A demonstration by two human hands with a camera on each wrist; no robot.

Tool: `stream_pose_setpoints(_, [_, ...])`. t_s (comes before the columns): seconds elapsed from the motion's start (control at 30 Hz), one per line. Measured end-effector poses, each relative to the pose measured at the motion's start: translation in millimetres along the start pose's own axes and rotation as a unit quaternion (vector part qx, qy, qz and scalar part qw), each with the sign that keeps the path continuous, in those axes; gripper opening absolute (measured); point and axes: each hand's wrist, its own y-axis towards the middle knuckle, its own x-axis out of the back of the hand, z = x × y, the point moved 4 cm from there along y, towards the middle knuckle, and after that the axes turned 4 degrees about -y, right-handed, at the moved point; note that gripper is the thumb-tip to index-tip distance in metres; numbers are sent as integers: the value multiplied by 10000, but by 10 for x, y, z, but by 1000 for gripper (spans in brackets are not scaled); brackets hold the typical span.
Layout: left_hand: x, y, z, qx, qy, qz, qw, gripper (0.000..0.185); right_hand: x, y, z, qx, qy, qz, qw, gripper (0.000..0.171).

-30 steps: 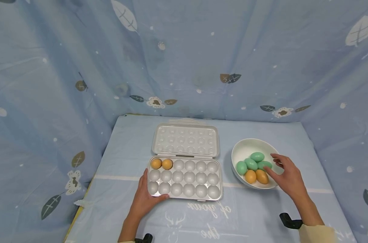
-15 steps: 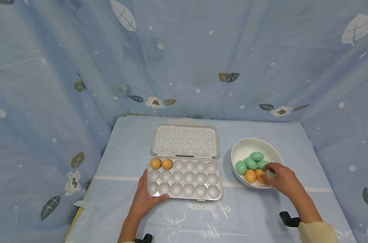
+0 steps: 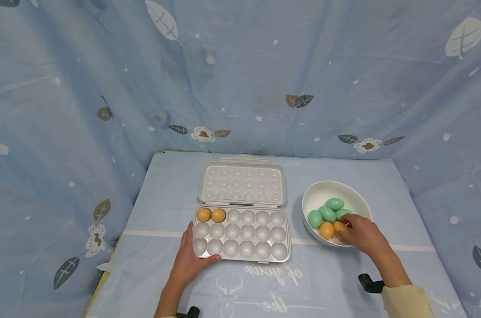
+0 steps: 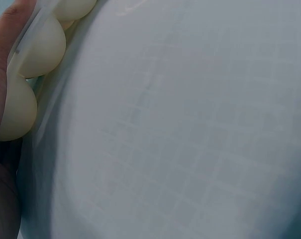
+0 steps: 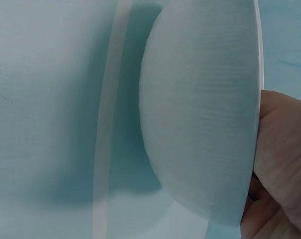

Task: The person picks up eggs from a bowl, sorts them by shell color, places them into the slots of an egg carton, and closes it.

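Note:
A clear plastic egg box point(image 3: 246, 234) lies with its lid folded back. Two orange eggs point(image 3: 218, 215) sit in the left of its back row. My left hand point(image 3: 187, 265) grips the box's front left corner, thumb on the front edge, fingers along the left side; the left wrist view shows rounded egg cups point(image 4: 43, 47) by the hand. On the right, a white bowl point(image 3: 317, 190) holds several green eggs point(image 3: 327, 214) and a second pair of orange eggs point(image 3: 326, 230). Inside it, my right hand point(image 3: 365, 236) pinches the right-hand orange egg point(image 3: 340, 227). The bowl's wall point(image 5: 205, 109) hides those fingertips in the right wrist view.
The see-through lid point(image 3: 242, 183) lies flat behind the box. A pale blue cloth point(image 3: 312, 282) with printed writing covers the table. Patterned blue curtains point(image 3: 240, 75) close off the back and both sides.
My right hand has come down left into the bowl, and its fingers have closed round the right-hand orange egg. My left hand and the egg box have stayed put.

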Motion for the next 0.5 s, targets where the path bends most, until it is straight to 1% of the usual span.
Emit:
stream_pose_setpoints(0.27, [4, 7, -1, -17, -28, -17, 10000, 148, -10, 5, 50, -6, -89, -82, 9999, 45])
stream_pose_setpoints(0.5, [-1, -3, 13, -73, -17, -30, 10000, 147, -8, -4, 48, -77, -82, -102, 9999, 43])
